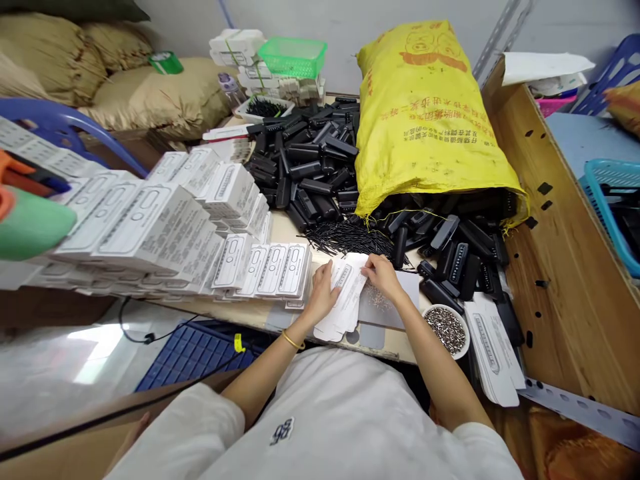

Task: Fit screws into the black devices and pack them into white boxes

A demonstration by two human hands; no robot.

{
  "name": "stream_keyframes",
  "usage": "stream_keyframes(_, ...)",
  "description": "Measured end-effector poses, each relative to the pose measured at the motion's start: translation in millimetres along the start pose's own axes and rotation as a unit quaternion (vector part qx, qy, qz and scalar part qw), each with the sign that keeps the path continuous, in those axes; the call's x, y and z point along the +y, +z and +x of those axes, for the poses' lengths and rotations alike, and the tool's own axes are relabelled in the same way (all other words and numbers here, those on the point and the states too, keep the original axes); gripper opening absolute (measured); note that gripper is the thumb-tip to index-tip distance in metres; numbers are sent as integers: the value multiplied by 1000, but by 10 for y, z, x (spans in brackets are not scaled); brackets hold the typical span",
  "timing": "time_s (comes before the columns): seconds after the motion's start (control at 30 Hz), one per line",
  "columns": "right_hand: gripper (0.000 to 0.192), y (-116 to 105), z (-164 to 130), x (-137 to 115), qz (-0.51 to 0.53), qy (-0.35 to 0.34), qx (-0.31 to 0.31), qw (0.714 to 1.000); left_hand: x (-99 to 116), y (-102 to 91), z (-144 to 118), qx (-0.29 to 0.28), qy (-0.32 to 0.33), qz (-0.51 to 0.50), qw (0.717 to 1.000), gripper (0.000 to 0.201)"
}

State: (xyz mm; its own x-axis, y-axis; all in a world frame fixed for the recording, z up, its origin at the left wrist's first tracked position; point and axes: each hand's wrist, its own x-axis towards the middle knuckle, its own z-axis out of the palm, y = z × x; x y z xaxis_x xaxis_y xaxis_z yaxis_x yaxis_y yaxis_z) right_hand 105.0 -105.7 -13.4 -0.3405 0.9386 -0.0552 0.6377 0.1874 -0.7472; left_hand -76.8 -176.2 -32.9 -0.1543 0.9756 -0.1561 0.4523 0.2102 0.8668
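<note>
The flat carton blank (345,293) lies at the near table edge, printed face up — both hands are on it. The left hand (320,293) pins its left flap with fingers spread flat; the right hand (383,275) pinches the top edge, fingers curled closed on the card. Just right, a bowl of small metal parts (446,329) sits within reach. Finished white boxes (270,270) line up to the left, black plastic housings (310,170) spill from the yellow sack (425,113) behind.
</note>
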Motion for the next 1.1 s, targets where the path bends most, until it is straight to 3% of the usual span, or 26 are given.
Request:
stream_keyframes(0.07, 17, -113, -78, 44, 17, -4, 14, 1000, 135, -27, -21, 3, 51, 6, 999, 67)
stream_keyframes(0.13, 14, -229, -164, 92, 69, -20, 45, 996, 296, -27, -54, -20, 74, -53, 996, 65)
stream_keyframes(0.2, 14, -334, -241, 136, 171, -41, 89, 980, 458, 19, -101, -131, 22, -180, 975, 62)
stream_keyframes(0.23, 17, -381, -273, 155, 228, -48, 108, 966, 529, 58, -131, -218, -28, -253, 942, 61)
stream_keyframes(0.3, 22, -470, -329, 192, 321, -52, 119, 938, 635, 159, -195, -375, -124, -376, 838, 61)
stream_keyframes(0.37, 30, -554, -377, 237, 387, -53, 89, 916, 684, 263, -252, -444, -175, -439, 762, 62)
stream_keyframes(0.4, 34, -590, -400, 263, 416, -54, 66, 906, 689, 306, -269, -449, -187, -451, 748, 62)
stream_keyframes(0.5, 46, -639, -453, 324, 464, -37, 25, 885, 676, 375, -256, -438, -217, -440, 753, 68)
stream_keyframes(0.57, 44, -589, -483, 319, 438, -1, 73, 896, 684, 377, -207, -415, -217, -446, 763, 81)
stream_keyframes(0.67, 37, -403, -561, 243, 306, 51, 182, 933, 736, 368, -133, -380, -179, -465, 779, 101)
stream_keyframes(0.77, 48, -192, -681, 162, 221, 94, 226, 944, 768, 425, -124, -352, -120, -446, 814, 93)
stream_keyframes(0.9, 42, -46, -813, 131, 297, 157, 206, 919, 713, 589, -200, -305, -69, -403, 860, 65)
stream_keyframes(0.97, 33, -37, -858, 127, 354, 167, 217, 894, 673, 650, -232, -299, -85, -390, 867, 74)
stream_keyframes(1.1, 32, -102, -915, 141, 415, 152, 263, 858, 623, 676, -266, -325, -145, -380, 854, 106)
